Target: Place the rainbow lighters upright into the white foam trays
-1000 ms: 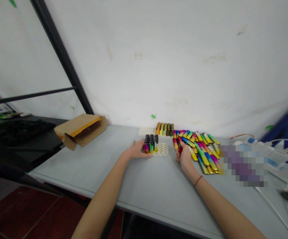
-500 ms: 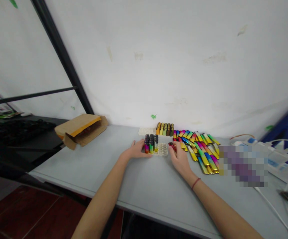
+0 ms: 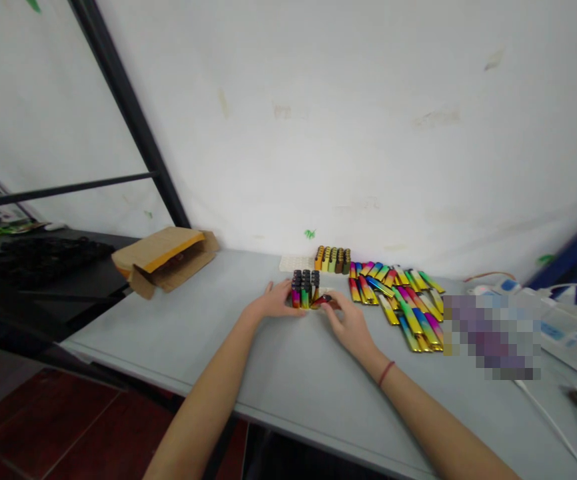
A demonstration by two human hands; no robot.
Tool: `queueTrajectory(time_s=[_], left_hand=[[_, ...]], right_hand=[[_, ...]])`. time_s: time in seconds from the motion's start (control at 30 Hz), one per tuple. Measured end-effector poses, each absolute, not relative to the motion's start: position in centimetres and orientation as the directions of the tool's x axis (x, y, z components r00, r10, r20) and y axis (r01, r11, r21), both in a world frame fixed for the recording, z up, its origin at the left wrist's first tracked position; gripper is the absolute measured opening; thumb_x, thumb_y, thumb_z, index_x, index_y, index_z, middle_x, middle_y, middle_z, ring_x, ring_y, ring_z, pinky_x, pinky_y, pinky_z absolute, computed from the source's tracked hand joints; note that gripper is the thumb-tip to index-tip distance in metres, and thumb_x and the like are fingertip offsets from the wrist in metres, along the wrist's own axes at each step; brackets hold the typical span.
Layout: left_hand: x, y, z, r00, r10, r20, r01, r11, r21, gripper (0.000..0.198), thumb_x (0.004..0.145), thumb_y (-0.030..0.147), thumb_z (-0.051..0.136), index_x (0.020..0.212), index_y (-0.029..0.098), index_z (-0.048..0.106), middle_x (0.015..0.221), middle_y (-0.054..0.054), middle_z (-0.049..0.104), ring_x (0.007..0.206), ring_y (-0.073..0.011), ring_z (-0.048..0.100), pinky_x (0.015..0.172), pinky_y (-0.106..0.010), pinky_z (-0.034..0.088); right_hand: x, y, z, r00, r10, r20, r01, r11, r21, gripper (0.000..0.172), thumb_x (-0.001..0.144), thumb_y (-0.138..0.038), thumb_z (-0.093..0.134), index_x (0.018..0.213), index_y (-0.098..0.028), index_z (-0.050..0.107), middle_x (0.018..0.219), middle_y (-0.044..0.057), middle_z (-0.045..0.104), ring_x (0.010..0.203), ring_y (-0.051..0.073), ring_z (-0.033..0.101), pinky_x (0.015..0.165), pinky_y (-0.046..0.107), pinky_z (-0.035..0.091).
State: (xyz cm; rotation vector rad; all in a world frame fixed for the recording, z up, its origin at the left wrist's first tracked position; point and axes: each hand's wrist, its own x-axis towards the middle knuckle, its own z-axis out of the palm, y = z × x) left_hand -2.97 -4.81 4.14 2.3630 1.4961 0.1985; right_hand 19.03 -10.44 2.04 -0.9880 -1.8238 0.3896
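Below centre, your right hand (image 3: 347, 321) pinched a tilted lighter (image 3: 322, 301), apparently for placing; uprighting seemed needed. Your left hand's (image 3: 274, 301) grip was unclear.

Soft light covers the white wall (image 3: 288, 147); fine details look blurred.

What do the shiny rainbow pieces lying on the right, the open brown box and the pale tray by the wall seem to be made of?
Rainbow pieces: perhaps metal, or plastic with a metallic coating; glossy, with bright reflections.
Brown box: probably cardboard; matt, with thin, bent flaps.
Pale tray: possibly plastic, from its even colour and regular pattern; finish unclear.
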Motion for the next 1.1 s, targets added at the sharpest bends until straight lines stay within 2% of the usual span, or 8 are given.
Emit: queueTrajectory(time_s=[0.17,0.27,0.6,0.87,0.97,1.1], left_hand=[[-3.0,-4.8,4.2,0.430,0.900,-0.068,0.854,-0.381,0.354,0.097,0.069,0.065,0.064,0.146,0.024,0.021,0.152,-0.011,0.026,0.138,-0.0350,0.022,0.108,-0.063,0.004],[-3.0,-4.8,4.2,0.432,0.899,-0.067,0.856,-0.386,0.343,0.095,0.070,0.064,0.063,0.146,0.025,0.022,0.152,-0.011,0.025,0.139,-0.0355,0.021,0.108,-0.063,0.005],[-2.9,-4.8,4.3,0.432,0.899,-0.072,0.859,-0.387,0.334,0.090,0.071,0.062,0.064,0.144,0.024,0.026,0.150,-0.011,0.031,0.137,-0.0353,0.025,0.108,-0.062,0.007],[-3.0,-4.8,4.1,0.422,0.903,-0.079,0.868,-0.378,0.321,0.093,0.071,0.062,0.063,0.145,0.023,0.023,0.150,-0.012,0.030,0.137,-0.0359,0.025,0.109,-0.062,0.008],[-3.0,-4.7,4.2,0.421,0.904,-0.076,0.869,-0.378,0.321,0.095,0.070,0.063,0.063,0.146,0.023,0.022,0.150,-0.012,0.028,0.137,-0.0368,0.023,0.108,-0.063,0.007],[-3.0,-4.7,4.3,0.438,0.896,-0.074,0.858,-0.393,0.331,0.097,0.069,0.065,0.063,0.146,0.023,0.021,0.150,-0.011,0.029,0.137,-0.0377,0.024,0.106,-0.066,0.008]], right_hand=[[18.8,-10.2,2.2,-0.275,0.710,0.648,0.624,0.644,-0.441,0.026,0.093,-0.026,0.043,0.115,-0.018,0.054,0.097,0.009,0.068,0.087,0.022,0.065,0.076,0.034,0.052],[18.5,-10.2,2.5,-0.328,0.667,0.669,0.666,0.666,-0.337,0.027,0.094,-0.024,0.040,0.115,-0.018,0.056,0.099,0.011,0.067,0.089,0.022,0.064,0.077,0.035,0.051],[18.6,-9.8,2.3,-0.321,0.678,0.661,0.601,0.685,-0.411,0.033,0.093,-0.022,0.040,0.123,-0.019,0.053,0.100,0.010,0.065,0.090,0.022,0.060,0.081,0.037,0.050],[19.0,-10.1,3.5,-0.434,0.667,0.606,0.698,0.674,-0.242,0.048,0.090,-0.016,0.040,0.137,-0.019,0.044,0.108,0.012,0.060,0.098,0.024,0.054,0.087,0.038,0.046],[20.5,-9.5,4.3,-0.363,0.701,0.614,0.803,0.569,-0.175,0.044,0.088,-0.017,0.042,0.131,-0.017,0.051,0.110,0.012,0.061,0.100,0.026,0.052,0.091,0.041,0.041],[24.4,-8.3,4.7,-0.072,0.787,0.612,0.961,0.220,-0.170,0.036,0.086,-0.013,0.042,0.118,-0.012,0.059,0.114,0.016,0.059,0.104,0.029,0.048,0.085,0.042,0.039]])
